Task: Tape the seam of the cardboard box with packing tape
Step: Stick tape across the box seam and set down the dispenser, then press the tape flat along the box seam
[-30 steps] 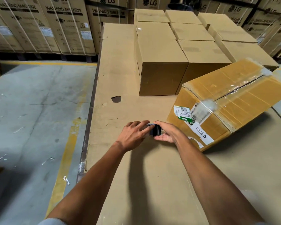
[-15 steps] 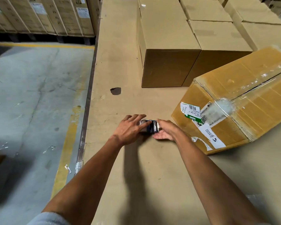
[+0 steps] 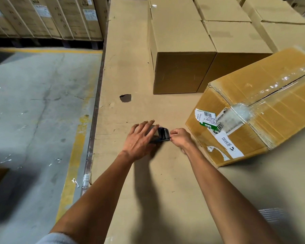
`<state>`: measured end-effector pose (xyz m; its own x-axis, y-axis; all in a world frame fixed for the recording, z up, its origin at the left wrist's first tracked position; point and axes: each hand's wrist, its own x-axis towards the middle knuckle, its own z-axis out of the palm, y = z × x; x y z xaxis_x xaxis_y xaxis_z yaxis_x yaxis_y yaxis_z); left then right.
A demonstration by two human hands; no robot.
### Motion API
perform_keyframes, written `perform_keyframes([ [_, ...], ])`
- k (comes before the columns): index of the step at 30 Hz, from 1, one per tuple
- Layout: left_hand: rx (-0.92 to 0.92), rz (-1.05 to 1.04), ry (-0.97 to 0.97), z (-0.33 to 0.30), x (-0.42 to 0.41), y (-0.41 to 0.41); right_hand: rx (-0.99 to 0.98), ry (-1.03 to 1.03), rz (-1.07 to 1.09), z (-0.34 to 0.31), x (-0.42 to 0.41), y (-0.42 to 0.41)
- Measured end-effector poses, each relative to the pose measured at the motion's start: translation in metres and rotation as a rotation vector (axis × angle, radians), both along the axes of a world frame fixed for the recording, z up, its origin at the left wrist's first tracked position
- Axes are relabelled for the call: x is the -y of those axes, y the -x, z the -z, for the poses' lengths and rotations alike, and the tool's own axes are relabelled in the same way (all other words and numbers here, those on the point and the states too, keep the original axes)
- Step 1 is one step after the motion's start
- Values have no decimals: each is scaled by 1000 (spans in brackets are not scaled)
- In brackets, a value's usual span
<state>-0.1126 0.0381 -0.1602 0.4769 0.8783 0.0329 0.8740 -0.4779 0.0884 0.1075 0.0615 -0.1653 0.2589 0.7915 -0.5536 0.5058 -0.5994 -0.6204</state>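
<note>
Resting on a work surface (image 3: 148,199) covered with flat cardboard, a small dark tape dispenser (image 3: 161,135) is held between two bare hands. The left hand (image 3: 139,138) is laid over the left part of the dispenser, with the fingers spread and bent over its top, so that it is gripped from above. The right hand (image 3: 180,139) is closed in a pinch at the right end of the dispenser; thumb and forefinger are pressed together there, but what is pinched is too small to be told.

The cardboard box (image 3: 253,106) of the task is seen just to the right of the right hand, near but not touching it. It is tilted, with one lower edge on the surface and the near corner raised. Its top seam (image 3: 280,88) is already covered by shiny clear tape, which is carried down over the near end face. On this face a white label with a barcode (image 3: 205,117) and a white printed strip (image 3: 227,145) are stuck.

Behind the hands, plain closed boxes (image 3: 180,50) are stood in rows on the same surface. A dark hole (image 3: 125,98) is seen in the cardboard cover, beyond the left hand. To the left, a grey concrete floor (image 3: 33,111) with a yellow painted line (image 3: 76,152) is visible, and tall printed cartons (image 3: 48,16) are lined up at the far side.
</note>
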Motion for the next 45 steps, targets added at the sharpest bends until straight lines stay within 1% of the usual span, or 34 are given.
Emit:
perform_keyframes([
  [3, -10, -57, 15, -5, -2, 4, -135, 34, -49, 13, -6, 2],
  [6, -28, -106, 30, -10, -3, 14, -268, 41, -103, 0, -2, 10],
  [8, -37, -119, 21, -12, 0, 18, -245, 29, -149, -5, 1, 10],
  [11, -31, -120, -2, -17, 8, 12, -62, -82, -226, -26, 5, 5],
  [14, 29, -97, -53, -25, 15, -9, 121, -270, -261, -68, 10, -1],
  [19, 299, -33, -122, -58, 26, -82, 320, -626, -335, -136, 29, -27],
  [23, 468, 29, -170, -87, 43, -139, 505, -863, -385, -186, 54, -57],
  [25, 550, 36, -170, -98, 48, -161, 641, -953, -372, -203, 64, -73],
  [26, 592, 35, -163, -102, 50, -170, 730, -967, -359, -209, 69, -82],
  [28, 681, 21, -139, -109, 50, -184, 898, -933, -308, -216, 77, -102],
  [29, 715, 7, -124, -113, 47, -188, 949, -876, -272, -216, 80, -112],
  [31, 733, -2, -107, -120, 38, -195, 999, -702, -232, -211, 87, -132],
  [33, 679, 41, -98, -125, 26, -201, 998, -567, -268, -202, 96, -148],
  [37, 462, 170, -130, -131, 5, -205, 1002, -543, -353, -196, 110, -167],
  [40, 343, 211, -240, -134, 5, -206, 989, -508, -382, -201, 118, -180],
  [42, 341, 256, -305, -141, 6, -208, 976, -494, -395, -202, 127, -188],
  [45, 369, 340, -306, -153, -1, -210, 927, -513, -373, -201, 136, -193],
])
